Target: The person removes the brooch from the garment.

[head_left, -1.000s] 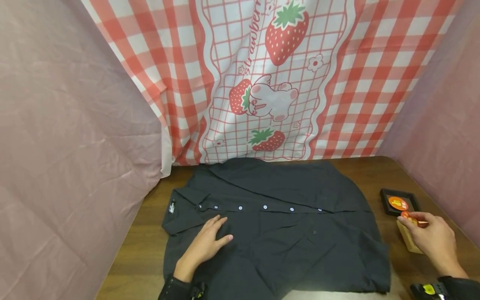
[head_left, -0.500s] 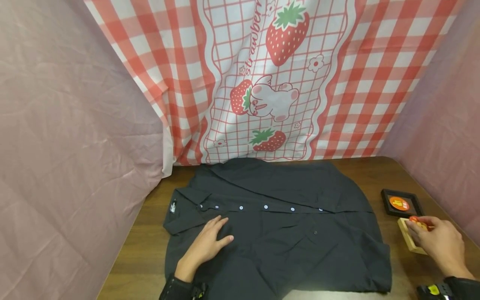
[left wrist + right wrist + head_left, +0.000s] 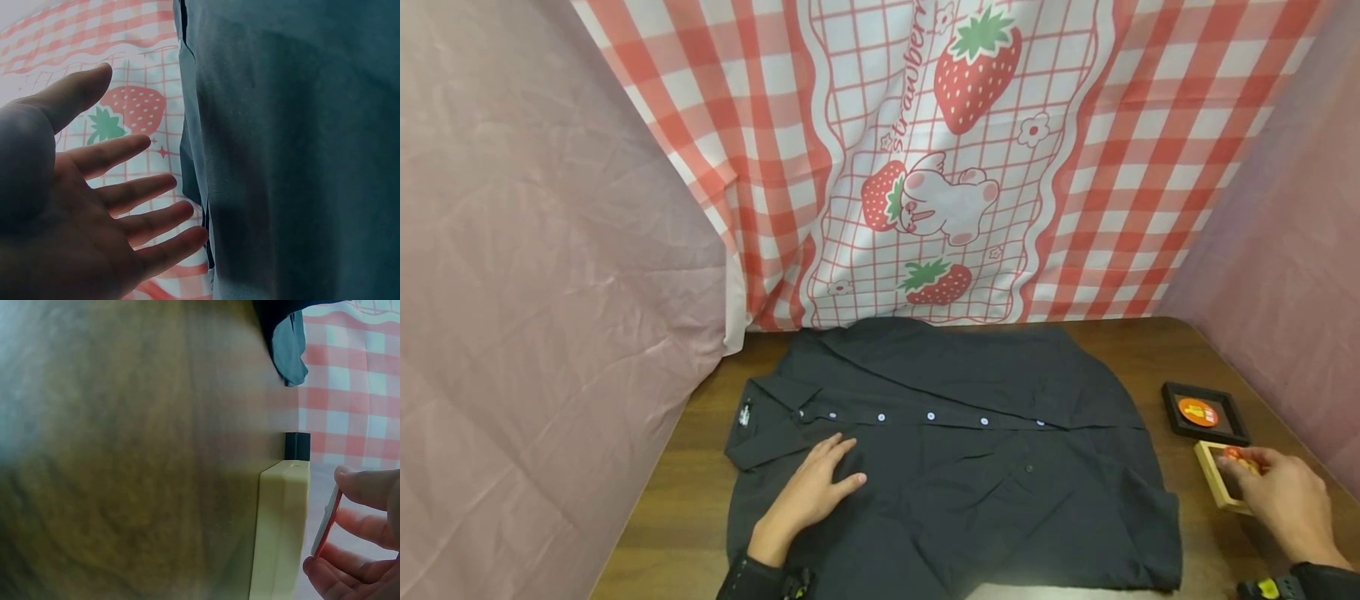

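Note:
A dark button-up shirt [image 3: 970, 508] lies spread on the wooden table, its collar to the left and a row of pale buttons across it. Over its left part is my left hand [image 3: 811, 493], palm down, fingers extended and thumb apart, holding nothing. At the far right, my right hand [image 3: 1291, 498] pinches a small flat red-orange piece [image 3: 327, 525] with a white back between thumb and fingertips. The piece is tilted, close over a shallow light-wood tray [image 3: 1212, 477]. Part of the tray is hidden behind the hand.
Just beyond the wooden tray sits a black square tray [image 3: 1223, 400] with a round orange badge [image 3: 1197, 412] in it. A red-and-white strawberry cloth [image 3: 925, 292] hangs along the table's back edge. Pink fabric [image 3: 587, 333] hangs at both sides.
My right hand has shifted slightly right and toward me, the red-orange piece still pinched. More of the wooden tray's inside shows now. The left hand stays in place.

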The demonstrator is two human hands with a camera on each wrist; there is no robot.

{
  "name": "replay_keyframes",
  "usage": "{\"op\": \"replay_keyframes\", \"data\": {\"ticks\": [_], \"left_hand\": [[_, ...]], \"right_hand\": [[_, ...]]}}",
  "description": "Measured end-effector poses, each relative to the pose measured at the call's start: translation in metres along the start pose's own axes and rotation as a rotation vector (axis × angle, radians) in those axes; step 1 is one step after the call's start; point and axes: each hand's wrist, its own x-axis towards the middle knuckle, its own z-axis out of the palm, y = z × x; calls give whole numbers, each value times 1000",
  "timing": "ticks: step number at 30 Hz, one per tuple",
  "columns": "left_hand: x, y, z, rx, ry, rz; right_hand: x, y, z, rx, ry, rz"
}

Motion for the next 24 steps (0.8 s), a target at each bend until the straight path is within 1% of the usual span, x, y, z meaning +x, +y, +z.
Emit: {"op": "replay_keyframes", "data": {"ticks": [6, 12, 17, 24], "left_hand": [[1, -1, 0, -9, 20, 23], [0, 0, 1, -9, 29, 41], [0, 2, 1, -24, 60, 67], [-1, 2, 0, -14, 77, 88]], "right_hand": [[1, 2, 4, -12, 19, -32], [0, 5, 6, -35, -20, -47], [0, 8, 7, -32, -27, -64], [2, 8, 6, -28, -65, -33]]}}
